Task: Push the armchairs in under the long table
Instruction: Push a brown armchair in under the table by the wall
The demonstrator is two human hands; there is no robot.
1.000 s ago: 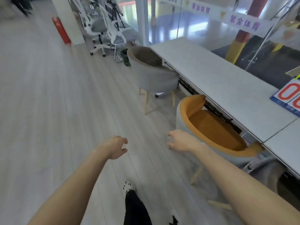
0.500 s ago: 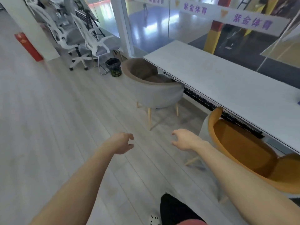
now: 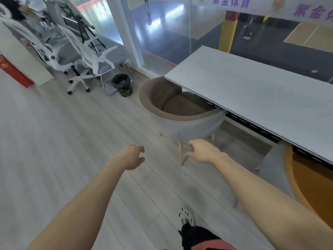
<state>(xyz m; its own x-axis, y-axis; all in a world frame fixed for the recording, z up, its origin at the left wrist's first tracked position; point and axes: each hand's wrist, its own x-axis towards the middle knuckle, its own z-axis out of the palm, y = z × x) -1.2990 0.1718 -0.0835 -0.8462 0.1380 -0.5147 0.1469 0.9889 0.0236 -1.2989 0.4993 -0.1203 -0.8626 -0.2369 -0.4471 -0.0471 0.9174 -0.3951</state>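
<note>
Both bare arms reach forward over the pale plank floor point(image 3: 54, 141). The left hand point(image 3: 130, 156) hangs in the air with its fingers loosely curled and nothing in it. The right hand point(image 3: 202, 150) is likewise empty, fingers bent and spread a little, hovering just short of the grey armchair point(image 3: 183, 123) without touching it.

That armchair — grey outside, brown inside — stands on light wooden legs at the near end of the long white bench point(image 3: 261, 91). Its seat front is tucked partly under the bench edge, while its rounded back sticks out into the room. A second armchair point(image 3: 310, 181), grey outside with an orange lining, sits at the lower right, close beside the right forearm; its front also goes under the bench edge, though how far cannot be told since the picture cuts it off.

Beyond the grey armchair a small dark waste bin point(image 3: 122, 85) stands on the floor, next to two white mesh office chairs point(image 3: 84, 56). A red object point(image 3: 12, 71) leans at the far left — too blurred to identify. At the bottom, one shoe point(image 3: 186, 216) with a perforated white toe shows below a dark trouser leg.
</note>
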